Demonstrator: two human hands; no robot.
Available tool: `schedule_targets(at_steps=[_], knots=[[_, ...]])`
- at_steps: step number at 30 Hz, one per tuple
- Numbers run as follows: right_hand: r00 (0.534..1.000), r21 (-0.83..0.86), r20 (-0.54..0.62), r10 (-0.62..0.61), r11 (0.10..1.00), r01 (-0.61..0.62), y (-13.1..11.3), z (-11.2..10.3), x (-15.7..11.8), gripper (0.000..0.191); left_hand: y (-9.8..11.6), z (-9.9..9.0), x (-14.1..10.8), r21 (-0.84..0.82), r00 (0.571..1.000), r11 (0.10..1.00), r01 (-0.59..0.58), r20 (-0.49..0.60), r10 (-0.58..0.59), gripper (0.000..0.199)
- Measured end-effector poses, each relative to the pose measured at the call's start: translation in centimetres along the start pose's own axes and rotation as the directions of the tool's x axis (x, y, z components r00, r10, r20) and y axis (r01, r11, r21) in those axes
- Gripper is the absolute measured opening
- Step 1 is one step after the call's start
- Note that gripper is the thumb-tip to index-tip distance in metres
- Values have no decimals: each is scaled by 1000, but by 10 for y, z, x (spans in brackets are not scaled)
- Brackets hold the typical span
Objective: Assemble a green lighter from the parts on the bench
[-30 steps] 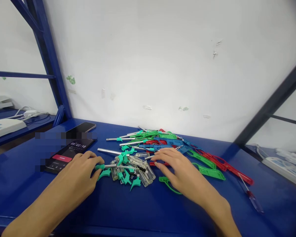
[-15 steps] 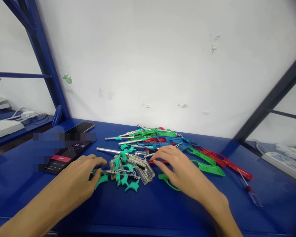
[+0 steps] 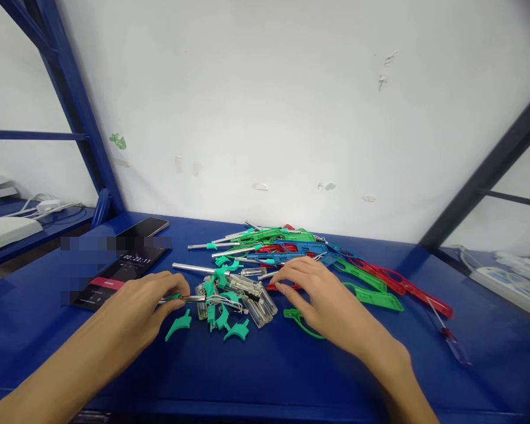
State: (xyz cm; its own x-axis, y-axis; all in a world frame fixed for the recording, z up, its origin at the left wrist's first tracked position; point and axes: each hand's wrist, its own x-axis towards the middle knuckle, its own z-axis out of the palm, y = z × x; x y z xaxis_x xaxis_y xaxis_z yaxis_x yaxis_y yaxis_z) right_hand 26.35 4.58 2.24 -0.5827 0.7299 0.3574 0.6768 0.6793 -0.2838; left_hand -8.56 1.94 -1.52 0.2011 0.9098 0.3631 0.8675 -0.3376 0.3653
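One thin metal tube (image 3: 196, 298) with white wires (image 3: 227, 302), pinched between thumb and fingers of left hand (image 3: 146, 303) — just at left side of clear cylinder heap (image 3: 258, 306); right hand (image 3: 324, 294) to right of same heap, fingers curled near red part (image 3: 287, 287) — whether holding something, not possible to tell; teal curved pieces (image 3: 237, 331) upon heap and in front; plastic handles (image 3: 373, 296) behind and to right of heap; screwdriver (image 3: 454, 346) farther right; phone (image 3: 135, 266) to left.
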Motion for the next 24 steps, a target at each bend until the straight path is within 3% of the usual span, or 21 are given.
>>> schedule_targets(at_steps=[6, 10, 15, 21, 24], knots=[[999, 37, -42, 3, 999, -2, -4, -1, 0, 20, 23, -20, 0, 9, 996, 1000, 8, -94, -7, 27], [998, 154, -31, 56, 987, -50, -14, -8, -4, 28, 40, -27, -2, -29, 976, 999, -17, -219, 11, 27], [999, 267, -6, 50, 962, -47, -29, -13, -8, 39, 68, -18, 2, -115, 941, 970, -214, -290, 173, 21], [997, 278, -68, -45, 958, 63, -33, -14, -8, 16, 97, -1, 1, -183, 899, 916, -358, -333, 285, 19], [995, 265, -88, -46, 962, 68, -32, -16, -9, 18, 100, 3, -3, -197, 891, 905, -377, -344, 296, 19]])
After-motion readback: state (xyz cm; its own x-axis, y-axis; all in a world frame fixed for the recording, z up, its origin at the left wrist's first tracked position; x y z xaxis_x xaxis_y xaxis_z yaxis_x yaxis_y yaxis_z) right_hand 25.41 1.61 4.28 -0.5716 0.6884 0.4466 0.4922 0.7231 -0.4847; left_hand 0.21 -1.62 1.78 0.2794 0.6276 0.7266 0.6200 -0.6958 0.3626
